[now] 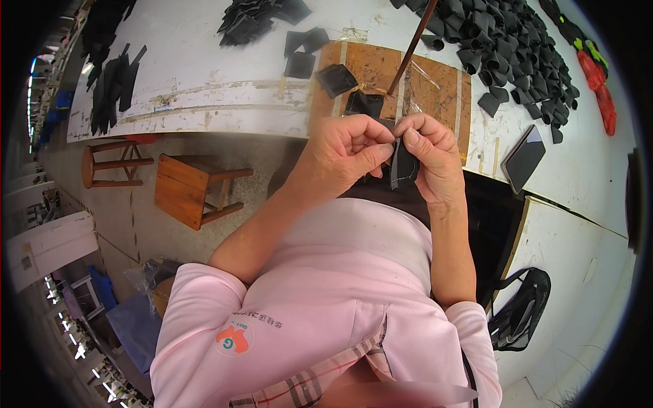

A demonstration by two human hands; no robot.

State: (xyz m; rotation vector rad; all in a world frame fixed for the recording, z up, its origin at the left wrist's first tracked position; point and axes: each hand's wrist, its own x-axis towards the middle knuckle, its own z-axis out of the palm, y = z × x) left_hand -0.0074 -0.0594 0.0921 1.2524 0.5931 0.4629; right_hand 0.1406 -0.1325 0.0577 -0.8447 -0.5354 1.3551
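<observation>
A small folded piece of black fabric (406,166) with a line of light stitching hangs between my hands, just in front of the table's edge. My left hand (345,151) is closed, thumb and forefinger pinching at the piece's upper left edge. On the other side my right hand (435,155) grips the same piece between thumb and bent fingers. The fingertips of both hands almost meet at its top, and they hide that part. Beyond my hands, another black fabric piece (364,104) lies on the brown board (442,88), with a flat black square (337,80) beside it.
A thin dark rod (413,47) rises from the board. Many curled black pieces (507,58) are heaped at the far right of the white table (218,75), near a dark phone-like device (524,160). Black strips (112,92) lie left. Wooden stools (183,187) stand below.
</observation>
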